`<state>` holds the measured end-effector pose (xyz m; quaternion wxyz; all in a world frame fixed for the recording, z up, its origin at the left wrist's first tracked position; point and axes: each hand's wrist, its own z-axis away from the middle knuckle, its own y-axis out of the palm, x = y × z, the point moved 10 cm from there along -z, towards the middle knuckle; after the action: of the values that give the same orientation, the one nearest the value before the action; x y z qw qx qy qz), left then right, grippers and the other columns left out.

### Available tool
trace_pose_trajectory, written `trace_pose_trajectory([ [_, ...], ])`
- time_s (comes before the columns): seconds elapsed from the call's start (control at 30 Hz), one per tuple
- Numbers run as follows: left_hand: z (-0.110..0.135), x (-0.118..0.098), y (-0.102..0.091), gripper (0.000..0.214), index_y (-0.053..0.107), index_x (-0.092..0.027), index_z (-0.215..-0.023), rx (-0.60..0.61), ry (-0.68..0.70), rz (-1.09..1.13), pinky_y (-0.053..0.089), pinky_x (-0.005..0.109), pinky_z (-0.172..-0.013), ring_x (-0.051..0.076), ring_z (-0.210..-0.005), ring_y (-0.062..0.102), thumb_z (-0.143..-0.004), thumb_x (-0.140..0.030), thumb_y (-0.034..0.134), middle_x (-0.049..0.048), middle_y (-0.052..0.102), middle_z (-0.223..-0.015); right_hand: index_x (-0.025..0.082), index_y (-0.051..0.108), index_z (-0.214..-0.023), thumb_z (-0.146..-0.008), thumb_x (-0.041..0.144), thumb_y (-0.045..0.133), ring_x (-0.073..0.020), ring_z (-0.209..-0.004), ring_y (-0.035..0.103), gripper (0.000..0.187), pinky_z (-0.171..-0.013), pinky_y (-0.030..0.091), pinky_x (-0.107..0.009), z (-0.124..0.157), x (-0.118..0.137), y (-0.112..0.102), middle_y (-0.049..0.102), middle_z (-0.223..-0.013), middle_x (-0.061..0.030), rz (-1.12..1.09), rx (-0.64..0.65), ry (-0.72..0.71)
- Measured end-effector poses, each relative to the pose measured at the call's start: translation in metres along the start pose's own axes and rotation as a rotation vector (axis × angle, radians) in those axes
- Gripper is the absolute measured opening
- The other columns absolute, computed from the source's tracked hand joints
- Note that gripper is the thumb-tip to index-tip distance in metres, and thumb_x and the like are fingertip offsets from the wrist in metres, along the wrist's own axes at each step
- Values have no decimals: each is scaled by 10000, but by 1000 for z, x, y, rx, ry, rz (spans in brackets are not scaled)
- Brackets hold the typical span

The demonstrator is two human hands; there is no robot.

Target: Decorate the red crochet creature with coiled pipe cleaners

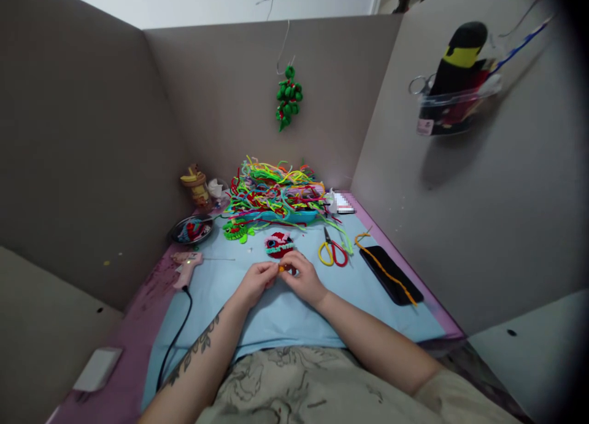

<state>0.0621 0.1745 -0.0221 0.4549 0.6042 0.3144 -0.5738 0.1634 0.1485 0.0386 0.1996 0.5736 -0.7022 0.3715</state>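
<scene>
My left hand (256, 281) and my right hand (301, 278) meet over the light blue mat (276, 313), fingertips pinched together on a small orange pipe-cleaner piece (282, 268). Just beyond my fingers lies a red and teal pipe-cleaner figure (278, 243). A green pipe-cleaner figure (238, 230) lies further back to the left. Behind both stands a blue tray heaped with colourful pipe cleaners (275, 194).
Yellow and red scissors (332, 251) lie right of my hands. A black phone (389, 273) with an orange pipe cleaner (381, 265) across it is further right. A pink glue gun (186, 267) with a black cord lies left. Grey partition walls enclose the desk; a green ornament (288, 99) hangs at the back.
</scene>
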Motion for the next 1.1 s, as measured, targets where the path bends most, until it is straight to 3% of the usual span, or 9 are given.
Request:
trace_pose_trajectory([
  [0.53, -1, 4, 1, 357, 618, -104, -598, 2, -58, 55, 133, 229, -452, 49, -457, 242, -619, -429, 765, -70, 350, -463, 202, 672, -818, -804, 111, 587, -160, -763, 603, 125, -713, 511, -296, -1, 13, -6, 639, -791, -40, 34, -38, -129],
  [0.77, -3, 6, -6, 364, 632, -107, -724, -34, -57, 76, 139, 222, -444, 48, -452, 241, -660, -449, 735, -75, 355, -493, 197, 666, -949, -803, 197, 620, -164, -796, 591, 154, -581, 484, -250, -5, 3, 3, 622, -918, -70, -35, 47, -33],
  [0.93, -1, 8, -3, 379, 569, -124, -651, 12, -68, 69, 155, 216, -440, 46, -446, 255, -667, -466, 730, -73, 363, -492, 191, 679, -836, -826, 233, 617, -157, -774, 593, 75, -594, 474, -246, -6, -5, 1, 622, -834, -53, -137, 56, 56],
  [1.1, -1, 10, -1, 430, 491, -145, -579, 30, -71, 62, 164, 215, -436, 45, -434, 256, -674, -503, 710, -75, 354, -473, 194, 668, -908, -814, 275, 637, -155, -787, 593, 128, -580, 476, -238, -4, -7, 4, 619, -888, -59, -176, 79, 99],
])
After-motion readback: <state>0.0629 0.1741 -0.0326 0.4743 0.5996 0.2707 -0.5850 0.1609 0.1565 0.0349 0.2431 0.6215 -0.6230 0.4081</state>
